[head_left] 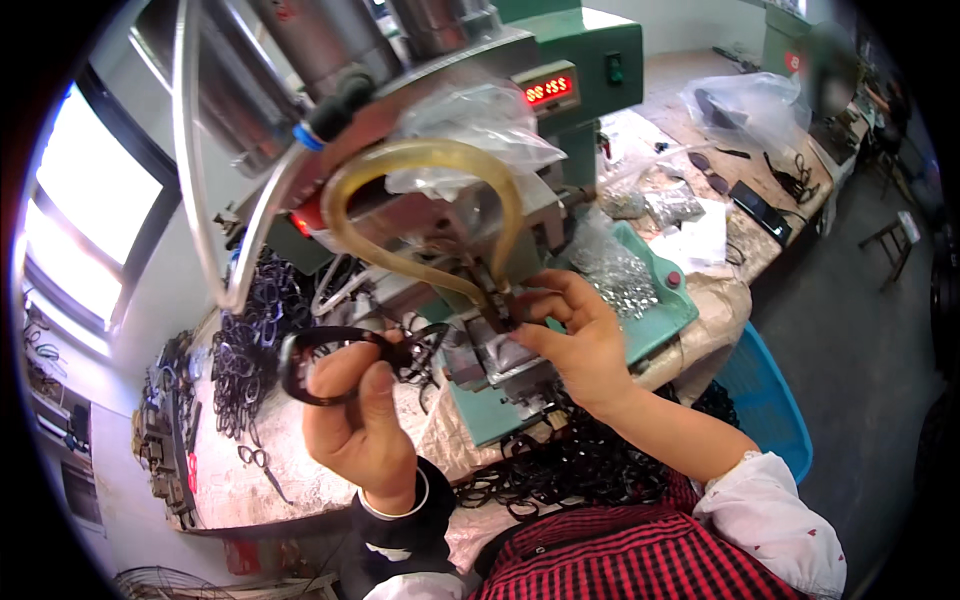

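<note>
My left hand (362, 432) is closed on a dark eyeglass frame (292, 372), pinched between thumb and fingers, left of the machine's work point. My right hand (588, 352) has thumb and forefinger drawn together at the metal fixture (502, 352) of a green bench machine (606, 72). Whatever small piece lies between those fingertips is too hidden to make out. A thick yellowish tube (345, 195) loops over the fixture, its ends coming down close to my right fingertips.
Heaps of dark eyeglass frames (245, 350) cover the table's left side; more frames (560, 470) lie before me. On the right, a green tray (672, 312) holds small shiny metal parts (615, 285). A blue basket (765, 400) stands beside the table. Further back lies a plastic bag (750, 105).
</note>
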The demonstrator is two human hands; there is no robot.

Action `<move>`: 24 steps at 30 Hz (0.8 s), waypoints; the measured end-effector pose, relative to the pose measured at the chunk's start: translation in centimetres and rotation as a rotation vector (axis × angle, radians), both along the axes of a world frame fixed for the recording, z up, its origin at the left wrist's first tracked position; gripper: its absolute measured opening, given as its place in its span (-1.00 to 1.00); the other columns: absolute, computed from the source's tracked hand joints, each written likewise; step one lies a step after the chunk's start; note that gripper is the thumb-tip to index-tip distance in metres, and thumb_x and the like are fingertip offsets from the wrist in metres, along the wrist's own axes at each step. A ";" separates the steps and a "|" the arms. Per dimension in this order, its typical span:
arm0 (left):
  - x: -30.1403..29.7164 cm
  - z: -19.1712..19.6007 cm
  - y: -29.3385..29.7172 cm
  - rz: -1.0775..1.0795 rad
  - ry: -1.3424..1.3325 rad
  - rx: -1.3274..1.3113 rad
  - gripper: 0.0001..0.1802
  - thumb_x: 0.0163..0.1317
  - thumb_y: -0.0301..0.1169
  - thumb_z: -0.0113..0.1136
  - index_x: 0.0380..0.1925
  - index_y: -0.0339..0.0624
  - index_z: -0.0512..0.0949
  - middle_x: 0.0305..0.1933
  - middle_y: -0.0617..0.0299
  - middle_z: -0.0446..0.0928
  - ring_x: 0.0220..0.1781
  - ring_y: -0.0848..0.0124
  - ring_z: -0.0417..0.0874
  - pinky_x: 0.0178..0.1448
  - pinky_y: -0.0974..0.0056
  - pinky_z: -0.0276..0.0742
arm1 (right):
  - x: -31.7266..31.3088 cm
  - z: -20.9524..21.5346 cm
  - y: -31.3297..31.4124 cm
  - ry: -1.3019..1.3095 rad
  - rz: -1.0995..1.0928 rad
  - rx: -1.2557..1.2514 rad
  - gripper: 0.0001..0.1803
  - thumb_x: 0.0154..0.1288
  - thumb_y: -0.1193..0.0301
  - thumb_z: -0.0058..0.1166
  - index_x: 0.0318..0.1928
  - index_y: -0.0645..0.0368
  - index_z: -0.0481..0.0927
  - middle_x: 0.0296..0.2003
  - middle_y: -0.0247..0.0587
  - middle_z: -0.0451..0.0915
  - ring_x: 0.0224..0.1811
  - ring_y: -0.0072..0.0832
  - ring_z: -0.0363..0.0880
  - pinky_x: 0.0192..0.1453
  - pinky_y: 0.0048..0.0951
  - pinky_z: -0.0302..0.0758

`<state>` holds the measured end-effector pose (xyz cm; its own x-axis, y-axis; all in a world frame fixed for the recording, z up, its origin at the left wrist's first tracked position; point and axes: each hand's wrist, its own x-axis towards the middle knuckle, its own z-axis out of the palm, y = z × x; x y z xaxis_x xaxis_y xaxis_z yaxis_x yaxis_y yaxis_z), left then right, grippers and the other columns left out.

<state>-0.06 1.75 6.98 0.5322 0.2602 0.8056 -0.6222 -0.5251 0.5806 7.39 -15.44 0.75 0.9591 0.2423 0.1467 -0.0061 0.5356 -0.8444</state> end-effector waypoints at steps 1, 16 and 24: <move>0.1 0.1 0.2 0.013 0.014 -0.006 -0.85 0.45 -0.53 0.09 -0.10 -0.42 0.54 -0.12 -0.01 0.66 -0.10 0.33 0.66 0.13 0.26 0.55 | 0.4 -0.1 0.2 -0.060 -0.029 -0.040 -0.44 0.17 0.68 0.23 0.20 0.35 0.41 -0.17 -0.27 0.63 -0.10 -0.63 0.57 0.02 -0.58 0.49; -1.3 -3.9 -1.2 -0.174 -0.085 0.602 -0.75 0.05 -0.49 0.32 -0.22 -0.14 0.73 -0.11 0.21 0.74 -0.32 0.33 0.53 -0.03 0.12 0.62 | -1.0 2.0 -3.7 -0.317 0.082 -0.540 -0.30 0.09 0.70 -0.10 0.34 0.29 0.36 0.17 0.02 0.57 0.31 -0.27 0.52 0.43 -0.28 0.36; -0.2 -6.1 -3.2 -0.170 0.011 0.764 -0.52 -0.17 -0.44 0.29 -0.10 -0.11 0.71 0.03 0.25 0.67 -0.21 0.20 0.47 0.16 -0.06 0.57 | 5.9 -5.8 -12.0 -0.417 -0.793 -0.744 -0.50 0.11 0.68 -0.06 0.11 0.22 0.58 0.00 -0.04 0.66 0.16 -0.27 0.60 0.29 -0.27 0.45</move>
